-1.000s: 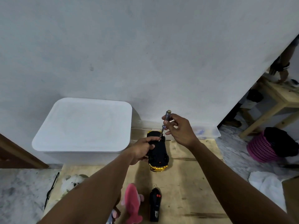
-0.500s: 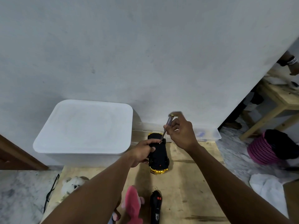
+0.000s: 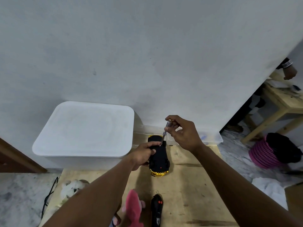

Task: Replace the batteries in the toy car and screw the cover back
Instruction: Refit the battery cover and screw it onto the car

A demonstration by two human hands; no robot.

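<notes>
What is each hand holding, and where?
The right hand pinches the screwdriver by its handle; the left hand grips the toy car at its side.

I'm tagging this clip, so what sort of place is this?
Probably a home room or informal workshop: a pale wooden table before a plain grey wall, a marble-patterned floor and a pink woven basket nearby.

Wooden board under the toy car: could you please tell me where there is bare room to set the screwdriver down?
Bare wood lies right of the toy car, out to the wooden board's right edge, and in the strip between car and black remote. The near-left is crowded: pink plush, white plush, and the left arm above them.
</notes>
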